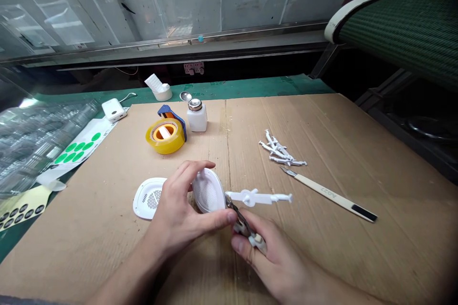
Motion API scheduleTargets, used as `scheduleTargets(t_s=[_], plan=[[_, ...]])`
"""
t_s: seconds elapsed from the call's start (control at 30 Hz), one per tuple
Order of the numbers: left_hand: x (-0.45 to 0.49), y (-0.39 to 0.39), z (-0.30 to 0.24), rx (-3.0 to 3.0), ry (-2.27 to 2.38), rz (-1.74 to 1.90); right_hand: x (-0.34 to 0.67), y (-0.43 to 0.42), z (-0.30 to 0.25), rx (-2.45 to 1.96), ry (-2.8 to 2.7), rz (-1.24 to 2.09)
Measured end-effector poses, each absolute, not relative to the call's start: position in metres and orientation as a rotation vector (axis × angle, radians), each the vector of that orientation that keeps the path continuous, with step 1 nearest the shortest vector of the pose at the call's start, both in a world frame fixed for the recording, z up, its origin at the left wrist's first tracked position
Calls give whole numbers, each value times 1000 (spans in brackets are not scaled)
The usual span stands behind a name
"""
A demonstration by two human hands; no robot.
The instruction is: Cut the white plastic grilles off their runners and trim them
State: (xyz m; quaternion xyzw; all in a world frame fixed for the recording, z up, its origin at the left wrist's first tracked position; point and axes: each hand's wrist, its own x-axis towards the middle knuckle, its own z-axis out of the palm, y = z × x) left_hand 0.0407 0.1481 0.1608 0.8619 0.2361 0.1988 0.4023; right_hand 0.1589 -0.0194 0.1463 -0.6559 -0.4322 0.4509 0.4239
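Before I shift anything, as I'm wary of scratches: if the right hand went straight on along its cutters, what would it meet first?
Probably the cover in the left hand: the cutters end at its edge, though depth leaves contact unclear.

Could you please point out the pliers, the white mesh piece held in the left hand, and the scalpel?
Pliers [244,226]: head view, on the metal middle.
White mesh piece [208,192]: head view, on its mesh face.
Scalpel [327,193]: head view, mid-handle.
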Motion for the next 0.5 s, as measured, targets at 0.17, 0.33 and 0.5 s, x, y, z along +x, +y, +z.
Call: scheduleTargets(t_s=[0.17,0.33,0.5], plan=[[40,152,163,2236,643,385,148,-18,141,-1561,-908,1196],[41,152,163,2210,686,335,138,-19,133,-1384,-656,1411],[40,152,163,2124,687,328,150,-16,132,-1144,-443,1547]])
